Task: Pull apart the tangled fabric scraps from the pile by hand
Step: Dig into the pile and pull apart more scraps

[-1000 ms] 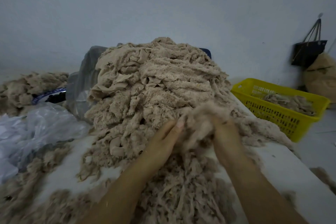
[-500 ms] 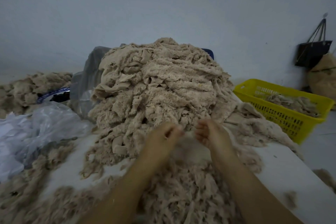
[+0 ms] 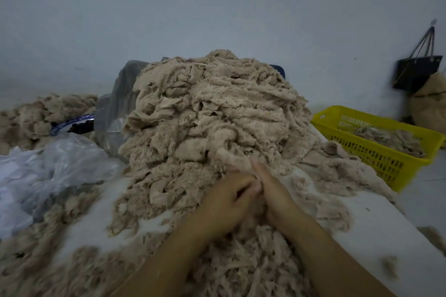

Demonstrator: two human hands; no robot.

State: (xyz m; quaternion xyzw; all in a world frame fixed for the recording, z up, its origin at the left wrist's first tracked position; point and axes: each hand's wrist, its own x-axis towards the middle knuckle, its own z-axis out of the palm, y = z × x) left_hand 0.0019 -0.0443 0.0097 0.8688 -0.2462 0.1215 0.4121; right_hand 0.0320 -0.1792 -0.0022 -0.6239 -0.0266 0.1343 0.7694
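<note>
A tall pile of beige tangled fabric scraps [image 3: 217,108] fills the middle of the white table [image 3: 376,229]. Looser pulled scraps [image 3: 253,270] lie in front of it, between my forearms. Both hands meet at the foot of the pile. My left hand [image 3: 229,198] has its fingers curled round a clump of scraps. Pressed against it, my right hand [image 3: 272,190] points blurred, fairly straight fingers into the pile. The palms and what lies between them are hidden.
A yellow plastic basket [image 3: 386,159] with some scraps stands off the table's right edge. Crumpled clear plastic bags [image 3: 48,171] lie at the left, with another beige heap [image 3: 36,116] behind them. A black bag [image 3: 417,72] hangs on the wall above a sack [image 3: 429,101].
A second ago both hands lifted a fluffy clump, then held it apart between their fingertips. Now the hands have come together, lower and nearer, against the pile's foot.
</note>
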